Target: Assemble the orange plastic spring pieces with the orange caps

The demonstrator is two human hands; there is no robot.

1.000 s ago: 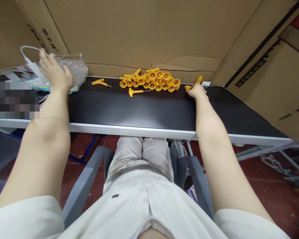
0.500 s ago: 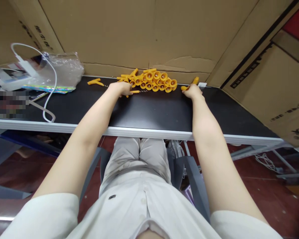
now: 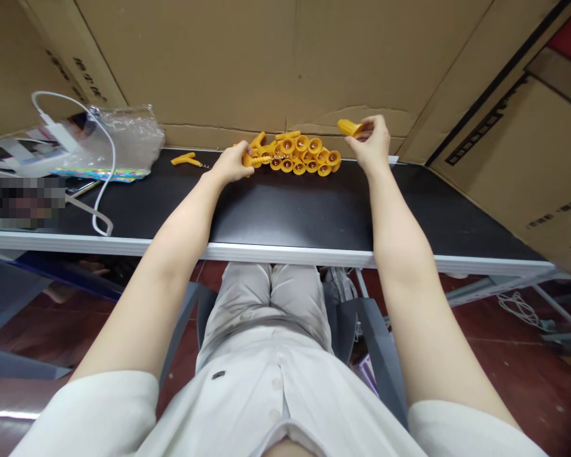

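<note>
My left hand (image 3: 231, 164) is closed around a yellow-handled corkscrew (image 3: 261, 160), its wire spiral pointing right across the pile. My right hand (image 3: 375, 145) pinches a yellow hollow sleeve (image 3: 348, 127) with a flared end, raised above the table in front of the cardboard. Between the hands lies a stack of similar yellow sleeves (image 3: 313, 155), round open ends facing me. More yellow corkscrew handles (image 3: 258, 139) lie behind my left hand, partly hidden by it. One loose corkscrew (image 3: 184, 158) rests apart on the left.
The black table (image 3: 295, 212) has a silver front edge. A clear plastic bag (image 3: 128, 136) and a white cable (image 3: 105, 149) lie at the left. Cardboard (image 3: 247, 63) walls the back, and a printed carton (image 3: 518, 146) stands on the right.
My right hand has lifted the yellow sleeve off the table, and the sleeve now points left. My left hand has raised the corkscrew slightly, its spiral now over the pile.
</note>
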